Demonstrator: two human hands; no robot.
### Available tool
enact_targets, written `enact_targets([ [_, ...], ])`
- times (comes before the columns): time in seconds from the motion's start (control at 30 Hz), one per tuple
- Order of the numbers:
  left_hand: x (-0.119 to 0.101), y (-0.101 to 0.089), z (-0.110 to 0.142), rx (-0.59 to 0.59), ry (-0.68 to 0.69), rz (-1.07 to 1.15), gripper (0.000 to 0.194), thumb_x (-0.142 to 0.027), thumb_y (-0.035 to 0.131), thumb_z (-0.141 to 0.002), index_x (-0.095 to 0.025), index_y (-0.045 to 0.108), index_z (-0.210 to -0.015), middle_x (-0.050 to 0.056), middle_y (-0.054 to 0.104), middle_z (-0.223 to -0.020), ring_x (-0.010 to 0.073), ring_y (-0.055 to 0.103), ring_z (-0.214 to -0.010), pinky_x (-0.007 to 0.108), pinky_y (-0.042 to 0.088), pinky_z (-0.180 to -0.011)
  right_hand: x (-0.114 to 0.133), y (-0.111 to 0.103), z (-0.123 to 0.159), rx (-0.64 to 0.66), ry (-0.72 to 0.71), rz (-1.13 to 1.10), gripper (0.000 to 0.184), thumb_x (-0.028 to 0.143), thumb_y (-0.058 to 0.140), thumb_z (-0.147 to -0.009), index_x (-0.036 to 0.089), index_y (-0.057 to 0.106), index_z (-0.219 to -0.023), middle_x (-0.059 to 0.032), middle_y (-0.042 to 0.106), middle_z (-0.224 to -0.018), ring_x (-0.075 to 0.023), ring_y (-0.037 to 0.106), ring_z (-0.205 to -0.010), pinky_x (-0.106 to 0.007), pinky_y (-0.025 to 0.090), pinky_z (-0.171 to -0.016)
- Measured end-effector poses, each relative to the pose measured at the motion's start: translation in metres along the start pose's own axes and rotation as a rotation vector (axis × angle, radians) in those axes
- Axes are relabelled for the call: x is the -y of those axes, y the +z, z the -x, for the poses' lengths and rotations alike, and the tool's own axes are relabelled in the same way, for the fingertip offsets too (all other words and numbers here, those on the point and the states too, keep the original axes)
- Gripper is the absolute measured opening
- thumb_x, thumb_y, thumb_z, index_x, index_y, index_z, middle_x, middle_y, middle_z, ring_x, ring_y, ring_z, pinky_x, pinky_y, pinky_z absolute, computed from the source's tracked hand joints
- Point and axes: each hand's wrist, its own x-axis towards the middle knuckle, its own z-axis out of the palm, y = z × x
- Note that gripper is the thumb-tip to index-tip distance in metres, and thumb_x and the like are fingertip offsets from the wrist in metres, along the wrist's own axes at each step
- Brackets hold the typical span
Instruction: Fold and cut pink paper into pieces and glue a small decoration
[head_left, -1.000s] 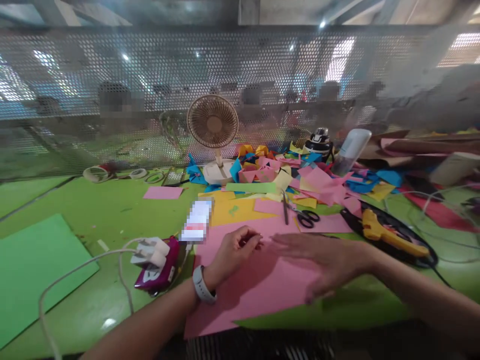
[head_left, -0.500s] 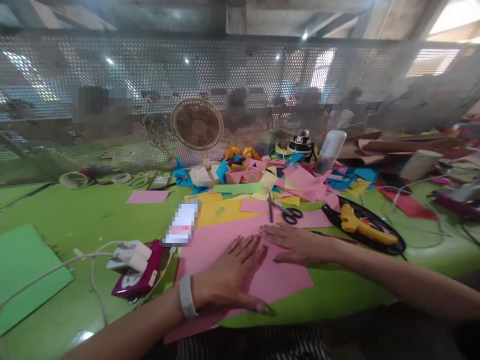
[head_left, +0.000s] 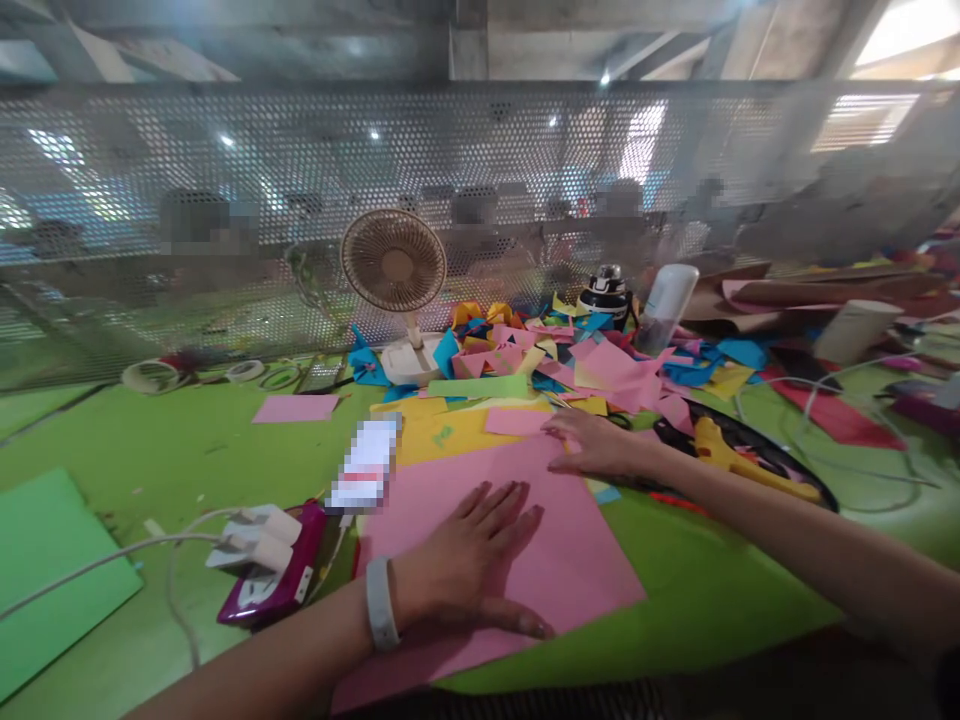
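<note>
My left hand (head_left: 465, 570) lies flat with spread fingers on a large pink paper sheet (head_left: 600, 550), a pale band around its wrist. At the sheet's upper right corner is my right hand (head_left: 592, 443), its thumb apart from its bent fingers. Beneath and behind that hand are the scissors (head_left: 619, 421), mostly covered, with only a bit of black handle showing. Whether the right fingertips touch the scissors or the thin dark tool beside them is hidden. Above the pink sheet lie yellow paper (head_left: 427, 440) and a smaller pink piece (head_left: 514, 421).
Left of the sheet are a phone (head_left: 365, 465) and a purple power strip (head_left: 274, 580) with white plugs and cables. A fan (head_left: 394, 262) stands behind, beside piled paper scraps (head_left: 615, 370). To the right, a yellow glue gun (head_left: 750, 465) rests in a black tray. Green card (head_left: 52, 570) lies far left.
My left hand has gone from curled fingers to flat on the pink sheet. My right hand swept across the sheet, then moved up and right over the scissors. The camera view has shifted.
</note>
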Motion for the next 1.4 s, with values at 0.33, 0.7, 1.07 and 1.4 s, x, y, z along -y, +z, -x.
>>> enact_targets([
  [0.33,-0.005,-0.006,0.006,-0.086,-0.050,0.077,0.095,-0.075,0.047,-0.073,-0.027,0.012,-0.147,0.009,0.008,-0.154,0.0322,0.007,-0.140,0.052,0.004,-0.112,0.008,-0.004,-0.035,0.081,-0.015,-0.117,0.032,0.041,0.070,-0.068,0.016,0.062,-0.086,-0.0077,0.061,-0.092,-0.0229,0.055,-0.086,-0.032,0.042,-0.076],
  [0.7,0.021,0.003,0.052,-0.195,-0.505,0.008,0.080,-0.065,0.035,-0.086,-0.030,-0.002,-0.147,0.009,0.002,-0.155,0.0367,-0.001,-0.139,0.060,0.006,-0.108,0.007,0.007,-0.043,0.103,0.073,-0.228,0.013,0.030,0.057,-0.076,0.017,0.057,-0.074,-0.0038,0.062,-0.074,-0.0176,0.055,-0.066,-0.027,0.038,-0.057],
  [1.07,0.076,-0.002,0.023,-0.447,-0.544,-0.036,0.071,-0.064,0.036,-0.087,-0.027,0.021,-0.145,0.013,0.018,-0.152,0.0397,-0.003,-0.138,0.063,0.003,-0.106,0.009,0.008,-0.046,0.058,0.160,-0.223,0.010,0.028,0.059,-0.075,0.019,0.057,-0.077,-0.0037,0.064,-0.077,-0.0185,0.057,-0.071,-0.027,0.038,-0.061],
  [1.4,0.071,-0.015,0.016,-0.450,-0.752,-0.031,0.073,-0.060,0.039,-0.088,-0.025,0.012,-0.147,0.014,0.016,-0.152,0.0384,-0.002,-0.139,0.062,0.006,-0.106,-0.006,0.015,-0.059,-0.144,0.345,-0.355,0.009,0.025,0.058,-0.077,0.017,0.060,-0.078,-0.0043,0.064,-0.076,-0.0189,0.057,-0.074,-0.026,0.038,-0.061],
])
